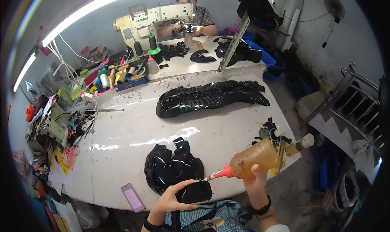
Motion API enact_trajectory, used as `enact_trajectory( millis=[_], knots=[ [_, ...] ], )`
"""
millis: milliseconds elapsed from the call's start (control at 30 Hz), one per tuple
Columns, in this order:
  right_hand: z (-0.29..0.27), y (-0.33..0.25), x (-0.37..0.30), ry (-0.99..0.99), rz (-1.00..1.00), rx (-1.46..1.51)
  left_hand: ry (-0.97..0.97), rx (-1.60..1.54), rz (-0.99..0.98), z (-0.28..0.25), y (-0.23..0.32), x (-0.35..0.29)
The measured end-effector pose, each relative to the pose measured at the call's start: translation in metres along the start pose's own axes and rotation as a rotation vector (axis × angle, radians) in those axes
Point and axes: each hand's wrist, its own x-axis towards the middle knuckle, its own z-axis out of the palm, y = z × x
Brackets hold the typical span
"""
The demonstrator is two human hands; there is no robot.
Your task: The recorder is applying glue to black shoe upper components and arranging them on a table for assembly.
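Observation:
In my left hand (175, 197) is a black glossy leather piece (196, 192), gripped near the table's front edge. My right hand (256, 185) is wrapped round a squeeze bottle (254, 159) of amber liquid, tilted with its red nozzle pointing left. The nozzle's tip is at the upper edge of the leather piece; whether it touches I cannot tell. Just beyond my left hand lies a pile of similar black glossy pieces (172, 165). Farther back, a long row of stacked black pieces (211, 98) stretches across the white table (118, 126).
A phone (132, 198) lies at the front edge. Brushes and a jar (300, 144) stand at the right edge. Thread spools (105, 79) crowd the back left. Beyond, a person (203, 23) works at a sewing machine (150, 21). A slotted metal post (234, 41) rises at the back.

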Motion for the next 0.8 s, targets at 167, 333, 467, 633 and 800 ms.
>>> enact_trajectory(
  millis=[167,333,467,633,800],
  knots=[
    [-0.006,-0.001,-0.002,-0.014,0.013,0.008,-0.009,-0.002,0.022,0.000,-0.002,0.002],
    [-0.018,0.003,-0.010,-0.043,0.034,0.032,-0.015,-0.007,0.026,0.000,-0.002,0.002],
    [-0.023,0.002,-0.017,-0.069,0.057,0.054,-0.011,-0.014,0.030,0.002,0.000,0.001],
    [-0.029,0.005,-0.022,-0.074,0.072,0.054,0.000,-0.026,0.021,0.000,-0.002,0.000],
    [-0.035,0.006,-0.028,-0.091,0.081,0.069,0.000,-0.029,0.023,0.000,0.002,0.001]
  ],
)
